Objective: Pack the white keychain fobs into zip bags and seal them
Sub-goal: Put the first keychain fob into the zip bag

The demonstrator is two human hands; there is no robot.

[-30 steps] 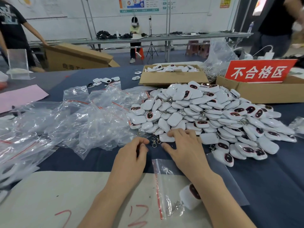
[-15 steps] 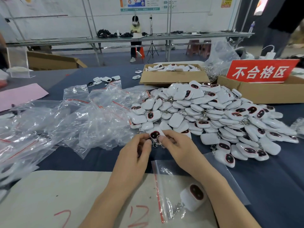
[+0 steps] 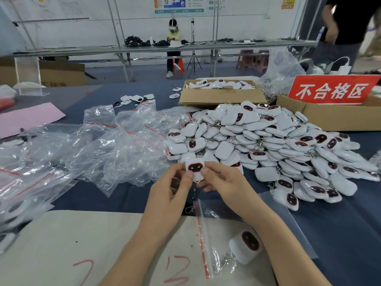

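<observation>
The left hand (image 3: 173, 188) and right hand (image 3: 222, 182) together hold 1 white keychain fob (image 3: 194, 169). Thumbs and curled fingertips pinch its lower edges from either side, and its dark, red-rimmed oval faces the camera. Its chain and clasp (image 3: 190, 208) dangle between the wrists.

1 second ago both hands were down at the near edge of the fob pile (image 3: 268, 141), the right one spread flat over it. Half a second ago they were closing on this fob there. Now it is lifted clear of the pile and drawn toward the person, so the pick looks finished and the hands seem to be turning or checking it before bagging.

Under the right forearm a zip bag (image 3: 208, 223) lies flat, half on the beige mat (image 3: 82, 244) marked with red numerals. Its red zip strip (image 3: 203, 240) is on the left side. 1 bagged fob (image 3: 246, 247) is already inside; whether the mouth is open I cannot tell. The held fob probably goes there next, which would need 1 hand freed to part the strip.

To the left is a heap of empty zip bags (image 3: 103, 151). Beyond the pile on the dark blue worktop (image 3: 340, 223) stands a cardboard box (image 3: 222, 96) of more fobs. To its right a red sign (image 3: 334, 90) stands on a second box (image 3: 329, 116).
</observation>
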